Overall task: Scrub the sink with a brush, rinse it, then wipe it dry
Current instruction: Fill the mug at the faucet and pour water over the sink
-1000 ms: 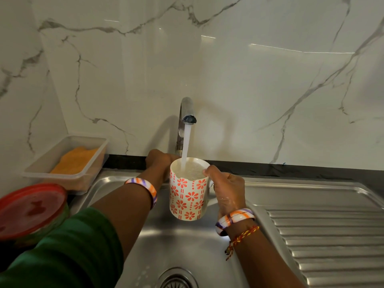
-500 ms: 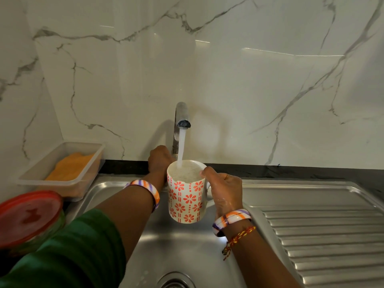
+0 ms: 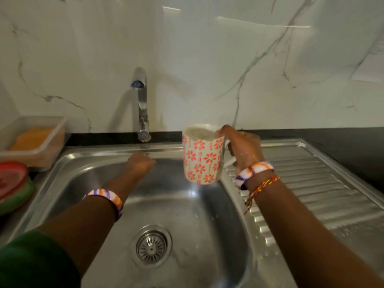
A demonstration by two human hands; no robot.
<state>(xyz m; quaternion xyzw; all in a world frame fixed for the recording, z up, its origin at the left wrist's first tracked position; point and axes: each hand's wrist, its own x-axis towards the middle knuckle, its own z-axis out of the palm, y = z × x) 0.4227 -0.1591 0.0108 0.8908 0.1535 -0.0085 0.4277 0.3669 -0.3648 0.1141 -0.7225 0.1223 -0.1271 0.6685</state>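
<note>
The steel sink [image 3: 87, 179] fills the lower middle, its round drain [image 3: 151, 246] near the front. A white mug with red flowers [image 3: 202, 156], full of water, hangs upright over the basin's right edge; my right hand [image 3: 243, 150] grips its handle. My left hand [image 3: 140, 164] is a loose fist above the basin's back wall, just below the tap [image 3: 141, 96], holding nothing. No water runs from the spout. No brush is in view.
A ribbed steel draining board [image 3: 311, 183] lies to the right. At the left stand a clear plastic tub holding an orange cloth or sponge [image 3: 33, 138] and a red-lidded container [image 3: 12, 179]. A marble wall rises behind.
The water has stopped running. My left hand came off the tap's base and dropped toward the basin. My right hand carried the full mug to the right, away from the spout.
</note>
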